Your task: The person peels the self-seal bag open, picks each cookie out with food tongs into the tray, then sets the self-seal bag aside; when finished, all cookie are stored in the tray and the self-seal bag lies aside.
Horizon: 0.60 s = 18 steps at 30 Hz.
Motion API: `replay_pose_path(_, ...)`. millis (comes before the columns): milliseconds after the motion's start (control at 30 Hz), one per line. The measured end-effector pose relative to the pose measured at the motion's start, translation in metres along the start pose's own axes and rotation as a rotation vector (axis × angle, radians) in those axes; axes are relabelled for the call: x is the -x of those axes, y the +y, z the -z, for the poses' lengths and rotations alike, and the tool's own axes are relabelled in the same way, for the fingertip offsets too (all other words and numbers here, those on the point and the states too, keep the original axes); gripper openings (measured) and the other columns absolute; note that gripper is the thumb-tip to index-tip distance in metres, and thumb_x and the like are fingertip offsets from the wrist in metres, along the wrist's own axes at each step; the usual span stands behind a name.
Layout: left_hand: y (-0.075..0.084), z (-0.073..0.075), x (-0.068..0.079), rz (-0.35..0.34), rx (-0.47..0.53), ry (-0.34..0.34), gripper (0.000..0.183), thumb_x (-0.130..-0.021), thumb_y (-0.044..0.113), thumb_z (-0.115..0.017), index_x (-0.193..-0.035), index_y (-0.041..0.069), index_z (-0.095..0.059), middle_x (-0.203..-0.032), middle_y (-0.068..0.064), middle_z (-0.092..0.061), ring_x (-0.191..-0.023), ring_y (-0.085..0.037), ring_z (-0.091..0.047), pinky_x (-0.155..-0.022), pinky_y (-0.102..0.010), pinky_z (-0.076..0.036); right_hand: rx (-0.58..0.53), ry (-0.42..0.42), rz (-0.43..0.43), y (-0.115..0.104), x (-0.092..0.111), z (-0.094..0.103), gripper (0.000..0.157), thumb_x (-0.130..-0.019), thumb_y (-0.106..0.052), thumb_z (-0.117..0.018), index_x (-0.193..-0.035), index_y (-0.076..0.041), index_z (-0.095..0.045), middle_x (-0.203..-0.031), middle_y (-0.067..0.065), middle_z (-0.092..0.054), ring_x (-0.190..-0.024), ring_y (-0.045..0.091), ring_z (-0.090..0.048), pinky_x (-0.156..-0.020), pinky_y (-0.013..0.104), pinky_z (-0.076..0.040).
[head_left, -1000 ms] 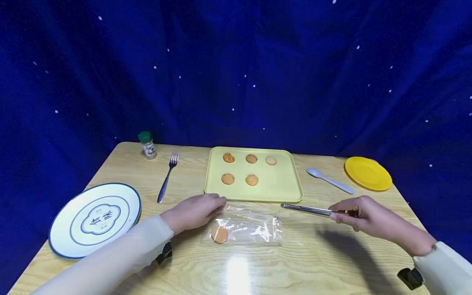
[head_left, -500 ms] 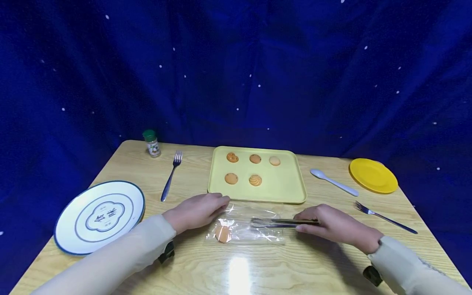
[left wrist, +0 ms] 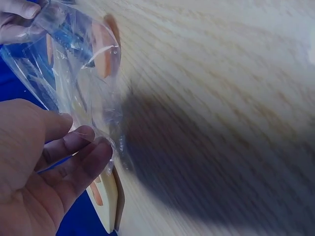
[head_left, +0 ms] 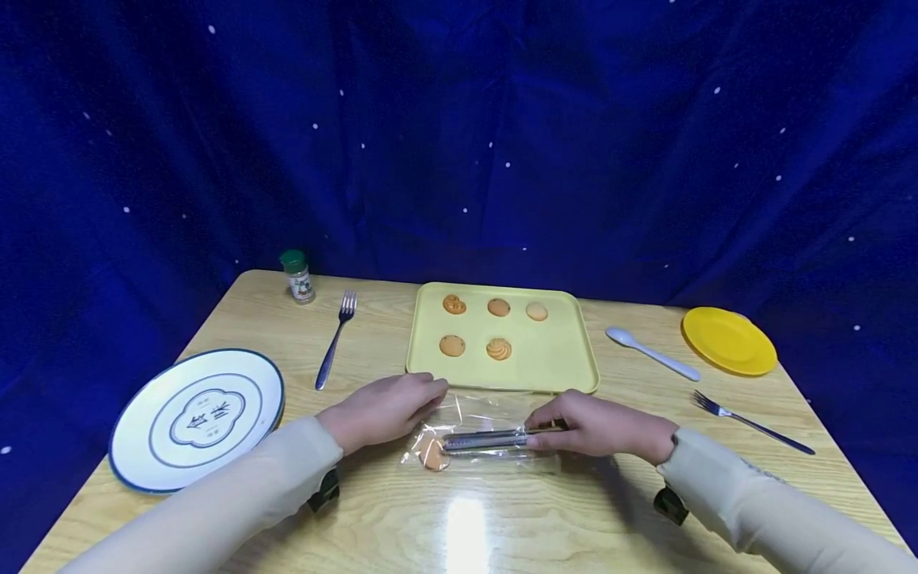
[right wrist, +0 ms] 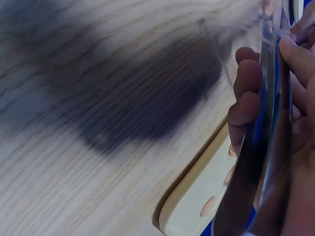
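A clear plastic bag [head_left: 466, 408] lies at the front middle of the table, a round cookie [head_left: 433, 457] inside its left end. My left hand [head_left: 390, 408] pinches the bag's far left part between thumb and fingers, plain in the left wrist view, where the film [left wrist: 101, 105] bunches at the fingertips. Metal tongs [head_left: 480, 440] are gripped in my right hand [head_left: 598, 424], and their tips overlap the bag right beside the cookie. In the right wrist view, my fingers curl round the tongs' long arms [right wrist: 266, 147], with film over their far part.
Behind the bag, a pale yellow tray [head_left: 555, 367] bears several cookies. Leftward are a large white plate [head_left: 143, 454], a fork [head_left: 332, 351] and a green-capped shaker [head_left: 299, 279]. To the right lie a pale spoon [head_left: 653, 352], another fork [head_left: 753, 422] and a yellow plate [head_left: 727, 343].
My right hand has moved left with the tongs, from right of the bag until the tips reach the cookie. The right-hand fork has come into sight. My left hand stays at the bag.
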<state>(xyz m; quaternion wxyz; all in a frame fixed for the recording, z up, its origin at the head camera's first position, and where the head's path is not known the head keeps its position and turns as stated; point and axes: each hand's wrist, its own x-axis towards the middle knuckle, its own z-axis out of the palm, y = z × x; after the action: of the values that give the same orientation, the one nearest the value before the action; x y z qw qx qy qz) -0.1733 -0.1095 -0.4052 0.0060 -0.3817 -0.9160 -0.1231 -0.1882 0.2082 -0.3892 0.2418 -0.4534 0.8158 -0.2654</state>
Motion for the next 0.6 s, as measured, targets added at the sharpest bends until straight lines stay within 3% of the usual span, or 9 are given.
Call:
replay_pose_path(167, -0.001, 0.001, 0.001, 0.001, 0.005, 0.0, 0.015, -0.099, 0.014, -0.052, -0.084, 0.017, -0.05, -0.074, 0.006, -0.049, -0.064, -0.006, -0.046, -0.057, -0.02, -0.04, -0.101, -0.034, -0.045, 0.003, -0.002, 0.003, 0.024, -0.098, -0.032, -0.056, -0.096, -0.013, -0.07, -0.073, 0.011, -0.067, -0.041, 0.02, -0.052, -0.044, 0.021, -0.046)
replay_pose_path(267, -0.001, 0.0, 0.001, -0.01, 0.01, 0.005, 0.015, -0.099, 0.013, -0.053, -0.085, 0.017, -0.051, -0.074, 0.006, -0.049, -0.064, -0.006, -0.046, -0.057, -0.019, -0.04, -0.159, -0.025, -0.041, 0.006, 0.001, 0.003, 0.025, -0.098, -0.03, -0.057, -0.095, -0.009, -0.07, -0.072, 0.017, -0.065, -0.044, 0.034, -0.053, -0.041, 0.022, -0.046)
replay_pose_path(500, -0.001, -0.001, 0.0, -0.005, 0.017, -0.002, 0.014, -0.1, 0.015, -0.052, -0.086, 0.016, -0.052, -0.074, 0.006, -0.049, -0.064, -0.006, -0.047, -0.057, -0.019, -0.04, -0.213, -0.009, -0.053, 0.014, 0.011, 0.009, 0.027, -0.099, -0.028, -0.055, -0.092, -0.006, -0.069, -0.072, 0.019, -0.064, -0.044, 0.037, -0.049, -0.039, 0.025, -0.045)
replay_pose_path(600, -0.001, -0.001, 0.0, -0.002, 0.011, -0.002, 0.014, -0.1, 0.016, -0.051, -0.087, 0.016, -0.053, -0.074, 0.006, -0.049, -0.064, -0.006, -0.046, -0.056, -0.02, -0.039, -0.236, -0.011, -0.089, 0.017, 0.013, 0.01, 0.027, -0.099, -0.027, -0.055, -0.094, -0.005, -0.069, -0.072, 0.021, -0.065, -0.04, 0.028, -0.049, -0.038, 0.023, -0.044)
